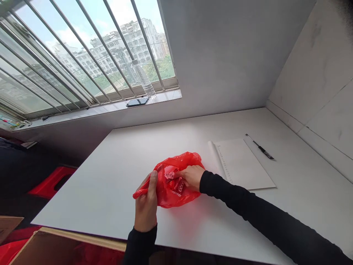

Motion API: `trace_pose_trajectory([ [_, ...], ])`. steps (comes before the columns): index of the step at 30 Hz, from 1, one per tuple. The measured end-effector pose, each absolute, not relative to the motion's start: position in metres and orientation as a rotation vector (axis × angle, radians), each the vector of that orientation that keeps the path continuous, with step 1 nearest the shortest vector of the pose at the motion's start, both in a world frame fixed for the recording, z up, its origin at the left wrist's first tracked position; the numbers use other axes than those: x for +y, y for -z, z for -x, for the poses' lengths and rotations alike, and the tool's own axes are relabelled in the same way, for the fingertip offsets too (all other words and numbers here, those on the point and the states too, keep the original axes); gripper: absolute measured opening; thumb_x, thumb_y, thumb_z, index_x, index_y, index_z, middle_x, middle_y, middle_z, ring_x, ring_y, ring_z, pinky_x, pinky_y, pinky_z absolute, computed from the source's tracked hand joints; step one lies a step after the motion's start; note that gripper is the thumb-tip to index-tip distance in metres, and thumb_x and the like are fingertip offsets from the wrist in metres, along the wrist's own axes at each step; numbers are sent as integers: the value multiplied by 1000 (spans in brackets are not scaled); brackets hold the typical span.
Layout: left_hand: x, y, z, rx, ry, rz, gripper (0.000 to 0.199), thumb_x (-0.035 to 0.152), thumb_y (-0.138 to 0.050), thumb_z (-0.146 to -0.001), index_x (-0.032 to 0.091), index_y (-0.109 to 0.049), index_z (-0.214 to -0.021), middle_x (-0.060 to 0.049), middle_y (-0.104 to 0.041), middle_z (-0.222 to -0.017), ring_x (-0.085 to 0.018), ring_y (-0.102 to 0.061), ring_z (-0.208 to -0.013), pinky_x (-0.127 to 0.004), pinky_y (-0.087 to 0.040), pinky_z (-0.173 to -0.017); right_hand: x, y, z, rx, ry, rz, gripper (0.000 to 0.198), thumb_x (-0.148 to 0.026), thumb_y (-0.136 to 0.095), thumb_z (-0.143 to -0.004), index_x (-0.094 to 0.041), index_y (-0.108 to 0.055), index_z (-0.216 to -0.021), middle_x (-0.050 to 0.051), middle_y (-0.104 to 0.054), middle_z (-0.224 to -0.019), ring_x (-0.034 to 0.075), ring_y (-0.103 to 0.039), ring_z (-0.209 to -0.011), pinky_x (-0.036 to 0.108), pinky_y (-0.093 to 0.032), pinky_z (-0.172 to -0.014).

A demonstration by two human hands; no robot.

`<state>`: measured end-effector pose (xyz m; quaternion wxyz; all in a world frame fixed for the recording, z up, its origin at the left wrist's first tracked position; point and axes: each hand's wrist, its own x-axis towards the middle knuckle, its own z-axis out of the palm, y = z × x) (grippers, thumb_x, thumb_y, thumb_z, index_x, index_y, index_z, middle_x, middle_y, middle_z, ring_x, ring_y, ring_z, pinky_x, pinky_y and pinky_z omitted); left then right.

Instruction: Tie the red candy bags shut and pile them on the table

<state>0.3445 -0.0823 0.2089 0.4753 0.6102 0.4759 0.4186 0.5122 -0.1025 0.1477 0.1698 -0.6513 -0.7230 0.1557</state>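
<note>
On/over the tabletop (pixel 91 187): red plastic bag (pixel 172 201), mid-length, toward near edge; mouth spread open and facing up. Can't tell if its base rests on the surface or sits slightly above; red tint shows on the white just below it.
Bag contents: red printed packets (pixel 179 187) with white markings, plus a pale pink patterned piece (pixel 170 175); exact count unclear.
Left hand (pixel 146 200): clamped on the bag's left rim, thumb on top, a twist of red film poking out past the fingers.
Right hand (pixel 194 177): reaching into the bag mouth from the right, forefinger extended to the pink piece. Can't tell if thumb and fingers are pinched on anything; bag and packets hide the tips.
Sleeves: black, both arms.
Notebook (pixel 248 167): open flat, right of the bag, near it; front cover folded back along the left, page looks blank.
Pen (pixel 263 150): black, lying beyond the notebook's right edge, apart from it.
Sill (pixel 169 95): clear bottle (pixel 145 81) upright, dark phone (pixel 137 102) lying flat just beside its base; barred window behind.
Lower left: open cardboard box (pixel 63 241) below the tabletop edge, red stool (pixel 51 183) farther back.
</note>
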Motion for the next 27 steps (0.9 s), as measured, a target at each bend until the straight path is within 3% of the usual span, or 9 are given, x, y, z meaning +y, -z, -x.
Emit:
trace_pose_trajectory([
  [6, -83, -209, -343, 1151, -1031, -1506, 50, 60, -68, -81, 20, -75, -111, -8, -75, -106, -29, -65, -108, -34, -56, -84, -102, -151, -523, -2055, -453, 1896, 32, -22, -50, -93, -28, -72, -114, 7, -74, -98, 26, -68, -87, 33, -46, -70],
  [10, -85, -209, -342, 1110, -1033, -1497, 43, 53, -67, -85, 22, -75, -113, -6, -74, -109, -28, -64, -108, -31, -55, -83, -108, -165, -538, -1952, -402, 2064, 33, -21, -45, -94, -19, -67, -119, 14, -72, -97, 30, -69, -89, 36, -47, -72],
  [17, -84, -201, -339, 1007, -965, -1546, 34, 43, -66, -90, 23, -74, -115, -5, -74, -112, -26, -65, -106, -29, -54, -79, -107, -167, -539, -1890, -419, 2233, 32, -20, -50, -93, -14, -63, -122, 17, -70, -97, 32, -69, -95, 38, -48, -77],
  [23, -80, -197, -338, 998, -951, -1577, 36, 46, -65, -90, 23, -74, -116, -6, -74, -111, -26, -65, -105, -30, -54, -80, -106, -164, -547, -1952, -466, 2160, 42, -25, -47, -96, -27, -59, -136, 11, -71, -108, 29, -68, -99, 36, -46, -76],
  [27, -81, -198, -337, 1003, -931, -1575, 37, 46, -63, -91, 22, -72, -118, -6, -73, -115, -26, -64, -108, -29, -54, -77, -108, -165, -555, -1991, -514, 2146, 34, -22, -48, -94, -30, -71, -117, 6, -72, -105, 27, -68, -98, 33, -45, -73],
])
